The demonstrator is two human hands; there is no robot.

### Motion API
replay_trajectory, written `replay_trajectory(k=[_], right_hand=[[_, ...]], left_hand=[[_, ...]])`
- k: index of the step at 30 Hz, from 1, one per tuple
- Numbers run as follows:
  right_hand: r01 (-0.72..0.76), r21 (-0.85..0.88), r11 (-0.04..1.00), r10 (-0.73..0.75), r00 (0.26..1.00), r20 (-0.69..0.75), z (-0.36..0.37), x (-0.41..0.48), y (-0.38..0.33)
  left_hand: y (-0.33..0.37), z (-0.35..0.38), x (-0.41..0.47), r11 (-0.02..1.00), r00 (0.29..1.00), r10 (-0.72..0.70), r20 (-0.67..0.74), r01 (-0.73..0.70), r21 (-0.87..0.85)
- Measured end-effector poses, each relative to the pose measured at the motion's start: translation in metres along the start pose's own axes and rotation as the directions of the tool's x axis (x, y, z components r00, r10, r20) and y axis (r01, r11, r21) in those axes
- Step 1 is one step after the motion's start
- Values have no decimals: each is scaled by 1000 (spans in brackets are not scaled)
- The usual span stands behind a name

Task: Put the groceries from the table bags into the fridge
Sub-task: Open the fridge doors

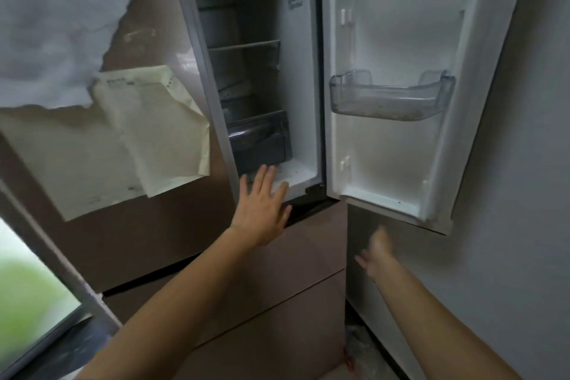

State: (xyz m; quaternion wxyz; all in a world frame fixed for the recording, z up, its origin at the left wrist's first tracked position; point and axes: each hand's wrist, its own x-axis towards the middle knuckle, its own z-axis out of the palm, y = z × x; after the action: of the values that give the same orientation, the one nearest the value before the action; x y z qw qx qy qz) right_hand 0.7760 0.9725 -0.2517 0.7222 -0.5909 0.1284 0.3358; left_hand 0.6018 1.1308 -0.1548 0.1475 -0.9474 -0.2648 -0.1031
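The fridge [302, 102] stands in front of me with its right door [401, 25] swung open. Inside I see bare shelves [243, 45] and a dark drawer [259, 139] at the bottom. A clear door bin [390, 95] hangs on the open door and holds nothing. My left hand [262, 213] reaches toward the lower front edge of the compartment, fingers straight and spread, holding nothing. My right hand [374, 251] is blurred below the open door, fingers loosely out, holding nothing. No groceries or bags are in view.
The left fridge door [138, 210] is closed, with peeling white film [61, 25] and a creased yellowish sheet [160, 126] on it. Brown freezer drawers [277, 287] sit below. A window [24, 287] is at lower left and a grey wall [524, 225] at right.
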Motion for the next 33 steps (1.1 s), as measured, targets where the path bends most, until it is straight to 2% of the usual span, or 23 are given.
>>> replay_trajectory(k=[2,3,5,7,8,9,10,11,12,13,14,15,17,19,21,23,26,33], right_hand=[[27,-117,993,-9,988,156,34,-15,7],[47,-166,985,-6,970,243,52,-22,10],[133,-231,964,-26,910,413,90,-36,13],[210,-245,946,-49,844,534,128,-53,12],[270,-250,930,-85,818,569,145,-62,9],[336,-254,907,-125,790,600,161,-71,9],[401,-247,882,-171,762,625,177,-82,8],[463,-239,853,-213,729,651,191,-92,7],[527,-239,816,-244,688,683,203,-100,10],[576,-245,780,-256,650,716,213,-106,12],[607,-257,752,-246,621,744,222,-114,15],[624,-278,730,-230,608,760,228,-120,20],[637,-343,690,-193,619,761,233,-123,32],[641,-379,667,-185,636,749,231,-122,38],[630,-380,677,-175,639,749,229,-122,37],[617,-368,695,-176,643,746,226,-126,36],[638,-377,671,-196,643,740,217,-134,39],[719,-437,541,-222,623,750,202,-142,31]], left_hand=[[-33,-2,-17,998,990,-63,-126,66,18],[-45,-3,-26,994,971,-106,-216,102,-28],[-63,2,-49,968,886,-241,-397,190,-165],[-70,5,-72,868,809,-447,-381,289,-404],[-71,9,-80,732,770,-583,-260,357,-581],[-71,14,-88,500,699,-712,-71,433,-750],[-72,21,-94,175,595,-783,180,489,-854],[-74,30,-98,-171,478,-759,441,508,-845],[-77,40,-102,-471,391,-648,654,470,-747],[-78,49,-105,-685,357,-502,788,391,-614],[-80,55,-108,-816,358,-392,848,292,-500],[-83,61,-109,-876,366,-349,863,200,-439],[-88,63,-110,-914,386,-365,848,25,-405],[-92,60,-107,-930,451,-364,815,-128,-344],[-99,59,-105,-940,525,-341,780,-208,-271],[-100,59,-107,-944,565,-328,757,-220,-245],[-94,59,-109,-937,552,-349,757,-189,-294],[-92,68,-111,-918,548,-383,744,-134,-374]])
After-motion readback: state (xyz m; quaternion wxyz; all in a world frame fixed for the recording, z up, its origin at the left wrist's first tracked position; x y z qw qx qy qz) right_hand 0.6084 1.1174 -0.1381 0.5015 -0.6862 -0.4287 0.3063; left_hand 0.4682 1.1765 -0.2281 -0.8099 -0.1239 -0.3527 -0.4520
